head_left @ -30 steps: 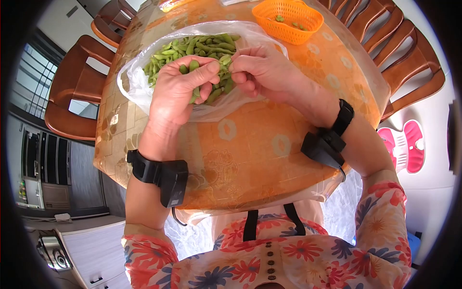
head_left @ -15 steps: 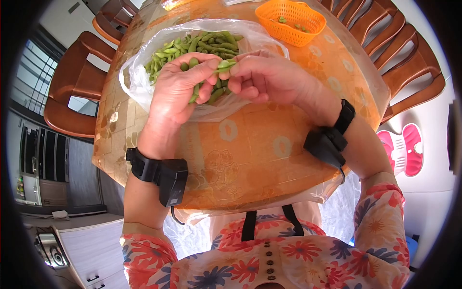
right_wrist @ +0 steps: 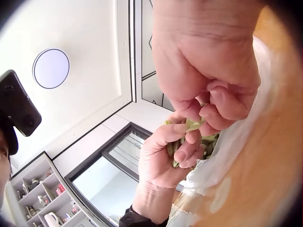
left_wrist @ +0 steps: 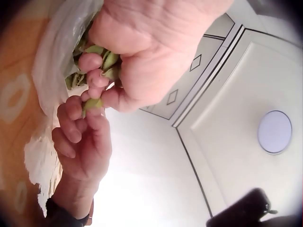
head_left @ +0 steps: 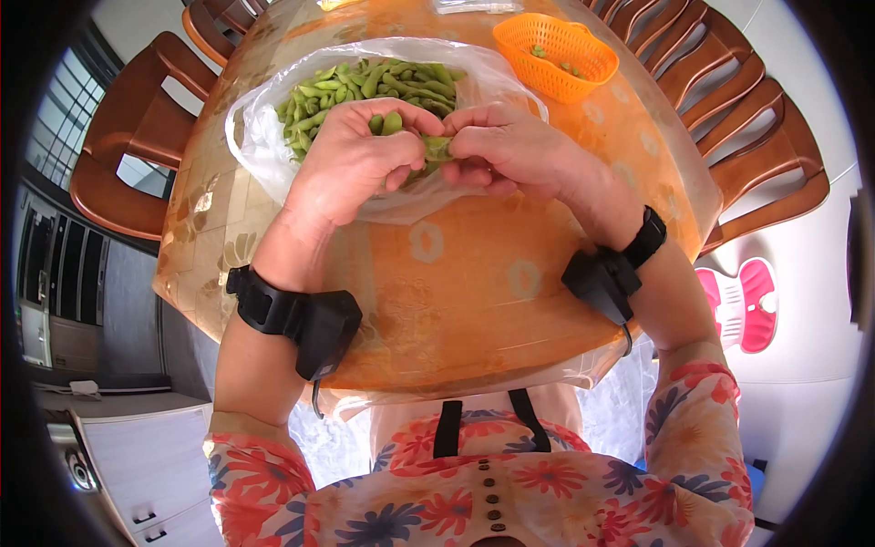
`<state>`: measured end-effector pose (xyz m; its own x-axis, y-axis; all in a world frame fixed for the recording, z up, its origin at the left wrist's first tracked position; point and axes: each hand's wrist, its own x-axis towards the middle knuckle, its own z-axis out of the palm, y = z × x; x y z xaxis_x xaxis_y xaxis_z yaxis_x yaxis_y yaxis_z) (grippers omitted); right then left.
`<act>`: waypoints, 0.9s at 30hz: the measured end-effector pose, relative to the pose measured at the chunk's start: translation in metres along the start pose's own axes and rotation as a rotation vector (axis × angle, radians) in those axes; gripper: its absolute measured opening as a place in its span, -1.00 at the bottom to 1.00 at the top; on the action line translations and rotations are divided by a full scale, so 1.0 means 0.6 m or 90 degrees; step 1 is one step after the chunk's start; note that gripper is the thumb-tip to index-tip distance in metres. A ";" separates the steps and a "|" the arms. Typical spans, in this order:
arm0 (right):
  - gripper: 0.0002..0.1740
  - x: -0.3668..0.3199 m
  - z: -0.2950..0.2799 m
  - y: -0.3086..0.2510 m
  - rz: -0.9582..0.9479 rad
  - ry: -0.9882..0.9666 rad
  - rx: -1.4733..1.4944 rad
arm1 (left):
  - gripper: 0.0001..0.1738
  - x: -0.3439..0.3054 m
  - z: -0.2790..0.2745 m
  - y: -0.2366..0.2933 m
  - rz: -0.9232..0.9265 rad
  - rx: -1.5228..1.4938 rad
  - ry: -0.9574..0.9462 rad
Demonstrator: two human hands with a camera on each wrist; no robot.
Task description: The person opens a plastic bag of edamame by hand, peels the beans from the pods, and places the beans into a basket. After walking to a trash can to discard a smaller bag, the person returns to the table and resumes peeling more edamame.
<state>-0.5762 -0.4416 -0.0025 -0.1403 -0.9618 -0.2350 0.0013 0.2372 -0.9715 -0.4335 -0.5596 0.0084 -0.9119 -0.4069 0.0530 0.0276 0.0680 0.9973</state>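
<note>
Both hands meet over the near side of a white plastic bag [head_left: 260, 137] heaped with green soybean pods [head_left: 415, 87]. One soybean pod [head_left: 437, 148] is pinched between the thumbs and fingertips of my left hand [head_left: 351, 164] and my right hand [head_left: 524, 150]. A few more pods [head_left: 390, 123] stick up from the curled fingers of the left hand. In the left wrist view the pinched pod [left_wrist: 92, 104] shows at the right hand's fingertips [left_wrist: 94, 111]. From the right wrist, its pale green edge [right_wrist: 193, 125] appears between both hands; the beans inside are hidden.
An orange plastic basket [head_left: 606, 68] with a few green beans in it stands beyond the bag to the right. Clear plastic packaging [head_left: 478, 6] lies at the table's far edge. Brown wooden chairs [head_left: 128, 137] line both sides of the patterned table [head_left: 456, 301].
Half a second ago the pod stretched visibly between the hands; now the fingers have closed in and cover more of it. The head view has shifted slightly.
</note>
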 end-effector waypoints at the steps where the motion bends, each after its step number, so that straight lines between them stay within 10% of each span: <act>1: -0.89 0.000 -0.001 0.000 0.011 0.016 0.021 | -0.81 0.001 -0.002 -0.002 0.001 0.003 0.005; 10: -0.82 -0.027 -0.005 -0.045 -0.014 0.098 -0.049 | -0.83 0.004 -0.015 0.002 0.021 -0.105 0.070; 16: -0.78 -0.014 -0.185 -0.092 -0.110 0.308 -0.228 | -0.83 0.009 -0.051 -0.001 0.012 -0.359 0.087; 21: -0.78 0.016 -0.211 -0.086 -0.051 0.451 -0.844 | -0.83 0.011 -0.052 -0.005 0.025 -0.421 0.097; 27: -0.79 0.023 -0.059 -0.068 -0.297 0.297 -0.608 | -0.79 0.011 -0.054 -0.009 0.021 -0.341 0.113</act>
<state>-0.6134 -0.4597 0.0349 -0.2812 -0.8864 0.3677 -0.8666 0.0699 -0.4941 -0.4265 -0.5924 0.0049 -0.8255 -0.5625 0.0460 0.3011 -0.3702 0.8788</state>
